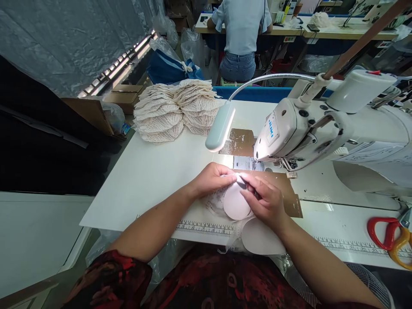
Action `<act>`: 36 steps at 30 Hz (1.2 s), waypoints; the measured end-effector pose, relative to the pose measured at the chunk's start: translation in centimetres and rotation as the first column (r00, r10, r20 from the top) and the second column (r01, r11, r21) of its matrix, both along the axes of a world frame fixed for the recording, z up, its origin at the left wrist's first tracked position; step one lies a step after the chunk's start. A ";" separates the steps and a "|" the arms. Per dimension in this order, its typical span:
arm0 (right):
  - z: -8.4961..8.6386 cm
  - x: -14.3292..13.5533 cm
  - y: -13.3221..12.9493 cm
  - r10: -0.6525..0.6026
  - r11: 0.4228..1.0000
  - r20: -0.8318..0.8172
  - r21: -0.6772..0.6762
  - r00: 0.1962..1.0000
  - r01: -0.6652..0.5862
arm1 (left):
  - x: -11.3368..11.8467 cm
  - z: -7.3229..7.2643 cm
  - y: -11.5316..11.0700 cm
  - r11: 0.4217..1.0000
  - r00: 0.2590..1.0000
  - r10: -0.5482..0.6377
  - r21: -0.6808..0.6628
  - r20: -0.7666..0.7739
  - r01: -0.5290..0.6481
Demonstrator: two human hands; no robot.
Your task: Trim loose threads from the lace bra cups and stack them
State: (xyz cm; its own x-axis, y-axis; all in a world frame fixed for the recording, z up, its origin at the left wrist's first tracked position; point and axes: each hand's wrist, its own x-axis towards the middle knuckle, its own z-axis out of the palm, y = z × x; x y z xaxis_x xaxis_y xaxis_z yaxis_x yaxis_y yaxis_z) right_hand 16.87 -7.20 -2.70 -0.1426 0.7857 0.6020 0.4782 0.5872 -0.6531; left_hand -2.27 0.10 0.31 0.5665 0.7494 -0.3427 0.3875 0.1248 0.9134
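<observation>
White table [135, 189] in front, long worktable [341, 33] behind; grey sheeting [80, 43] upper left, white panel [35, 231] lower left.

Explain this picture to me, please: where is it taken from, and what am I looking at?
There's no robot here: the picture comes from a camera worn on a person's head, looking forward and down. The left hand pinches white lacy fabric with smooth round cups; the right hand has a small dark tool, mostly hidden, in its grip. Before them stands a JUKI sewing machine, with a lamp on a bendy metal neck. On the white table are stacked lace pieces and, at far right, scissors with red and orange handles.
</observation>
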 end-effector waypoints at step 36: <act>-0.8 0.5 1.2 0.044 0.802 -0.017 -0.596 0.999 -0.045 | 0.1 -0.4 0.3 0.980 0.954 -0.045 -0.173 0.296 0.100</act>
State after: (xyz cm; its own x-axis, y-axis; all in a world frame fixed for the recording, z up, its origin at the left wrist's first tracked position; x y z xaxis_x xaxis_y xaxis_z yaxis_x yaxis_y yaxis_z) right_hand 17.35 -6.00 -3.51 -0.1858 0.9824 0.0173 0.4592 0.1024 -0.8824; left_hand -2.15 0.35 -0.12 0.7118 0.6422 -0.2845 0.1248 0.2830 0.9510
